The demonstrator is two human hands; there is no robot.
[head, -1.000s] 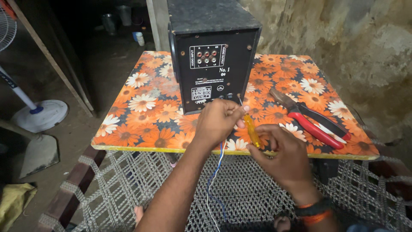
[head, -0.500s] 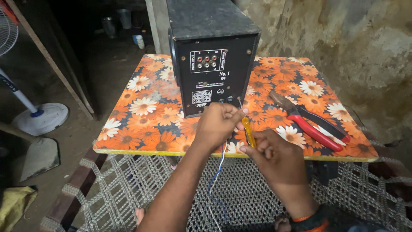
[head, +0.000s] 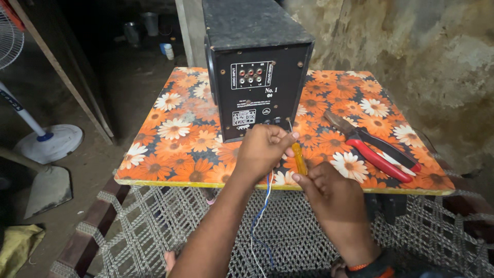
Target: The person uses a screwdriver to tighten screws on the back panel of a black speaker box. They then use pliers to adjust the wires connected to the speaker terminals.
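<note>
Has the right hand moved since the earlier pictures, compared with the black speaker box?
Yes. The right hand has shifted left, toward the left hand in front of the speaker box, away from the pliers.

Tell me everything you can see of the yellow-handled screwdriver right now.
The screwdriver has a translucent yellow, plastic-looking handle and a thin metal shaft pointing up toward the black speaker box. It stands nearly upright over the floral table's front edge, the right hand touching its lower handle, the left hand against its upper part. Its tip is too small to make out.
</note>
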